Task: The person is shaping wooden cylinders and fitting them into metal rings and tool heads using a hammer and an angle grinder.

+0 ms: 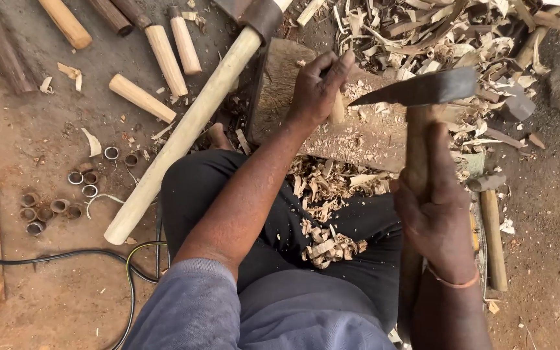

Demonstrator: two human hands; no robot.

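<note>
On the dirt floor (53, 129) at left lie several already rounded handles (140, 97) and a cluster of small metal rings (53, 207), no container among them; further right the left hand (315, 91) has its grip clamped on a short wooden peg (338, 109) stood on the chopping block (358, 139). The right hand (432, 214) grips an adze (422, 91) poised just beside the peg; the heap of shavings (332, 188) suggests the shaping is well underway but unfinished.

Dull dark metal axe head (422, 87) on a smooth wooden handle (416, 162); rough wooden block (358, 136).
</note>
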